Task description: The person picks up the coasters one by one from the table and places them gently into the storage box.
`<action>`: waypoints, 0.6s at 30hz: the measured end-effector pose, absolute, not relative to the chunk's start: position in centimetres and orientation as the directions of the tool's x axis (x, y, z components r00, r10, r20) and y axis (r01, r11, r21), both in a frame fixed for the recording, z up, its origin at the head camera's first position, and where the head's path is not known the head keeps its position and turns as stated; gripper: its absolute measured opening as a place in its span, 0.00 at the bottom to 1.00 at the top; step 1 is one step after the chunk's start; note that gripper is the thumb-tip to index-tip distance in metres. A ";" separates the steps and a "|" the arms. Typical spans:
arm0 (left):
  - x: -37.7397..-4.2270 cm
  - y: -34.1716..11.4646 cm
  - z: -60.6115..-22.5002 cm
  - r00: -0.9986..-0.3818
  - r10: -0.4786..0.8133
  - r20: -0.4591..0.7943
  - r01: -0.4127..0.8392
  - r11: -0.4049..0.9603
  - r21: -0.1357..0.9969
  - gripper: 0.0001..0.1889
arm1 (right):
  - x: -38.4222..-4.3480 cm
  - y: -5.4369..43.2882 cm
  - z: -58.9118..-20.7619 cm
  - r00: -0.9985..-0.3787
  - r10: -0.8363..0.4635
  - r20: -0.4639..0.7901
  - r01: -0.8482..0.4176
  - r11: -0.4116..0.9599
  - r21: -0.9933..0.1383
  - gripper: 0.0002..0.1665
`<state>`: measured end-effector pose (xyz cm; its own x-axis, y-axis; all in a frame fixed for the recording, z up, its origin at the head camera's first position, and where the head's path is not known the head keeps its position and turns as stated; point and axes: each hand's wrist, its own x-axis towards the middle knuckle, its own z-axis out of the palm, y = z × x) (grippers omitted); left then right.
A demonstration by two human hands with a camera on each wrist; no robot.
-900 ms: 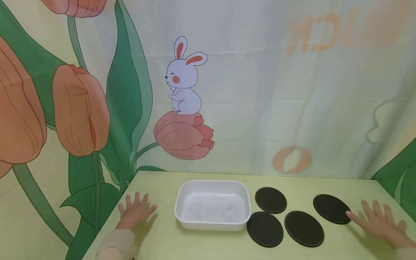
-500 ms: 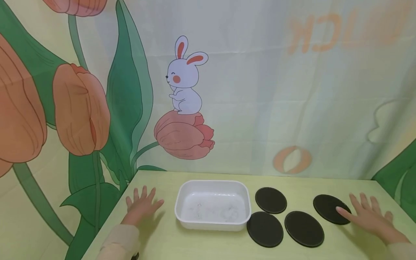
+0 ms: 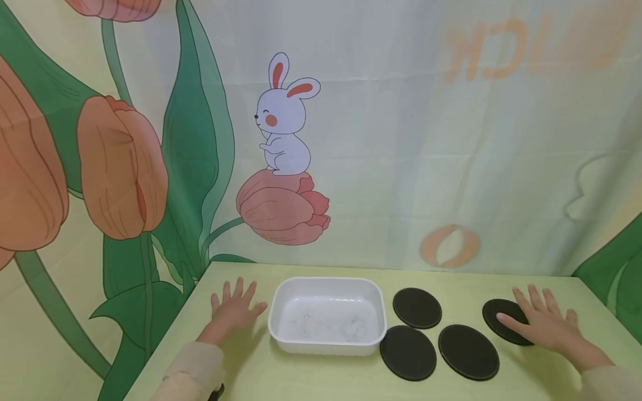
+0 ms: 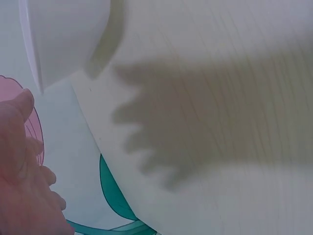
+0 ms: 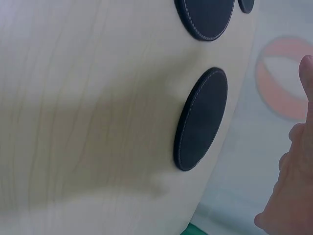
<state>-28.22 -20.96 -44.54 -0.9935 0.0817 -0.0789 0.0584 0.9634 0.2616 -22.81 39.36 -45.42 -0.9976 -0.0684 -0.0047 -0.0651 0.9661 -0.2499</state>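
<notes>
My left hand hovers with fingers spread just left of a white rectangular basin, holding nothing. Its shadow falls on the table in the left wrist view, where the basin shows at top left. At the far right, my right hand is spread above a round black coaster, partly covering it in the head view. The right wrist view shows this coaster with a stitched edge, lying flat below the hand. Three more black coasters lie between basin and right hand: a back one, a front one and another.
The light wood-grain table ends at a hanging cloth printed with tulips and a rabbit. The front coaster lies right at the basin's right corner. Faint grey marks show on the basin's floor.
My left hand has moved right and away from me, toward the basin. My right hand has moved left, over the rightmost coaster. The basin and coasters have stayed in place.
</notes>
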 end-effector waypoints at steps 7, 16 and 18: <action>-28.1 -19.1 -44.2 -0.990 0.132 -0.041 0.114 0.948 0.299 0.34 | -23.1 37.4 -45.5 -0.994 -0.104 0.019 -0.106 0.963 -0.247 0.53; -28.4 -17.4 -44.6 -0.986 0.159 0.053 0.167 0.898 0.406 0.28 | -23.7 34.9 -45.1 -0.972 -0.220 0.078 -0.233 0.910 -0.343 0.57; -28.6 -17.2 -44.8 -0.986 0.148 0.072 0.164 0.882 0.442 0.27 | -23.8 34.5 -45.1 -0.970 -0.233 0.064 -0.239 0.891 -0.385 0.57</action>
<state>-28.57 -17.17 -44.80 -0.9864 0.1477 0.0716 0.1641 0.8819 0.4419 -23.79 34.46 -45.06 -0.9704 -0.2327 0.0645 -0.2393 0.8913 -0.3851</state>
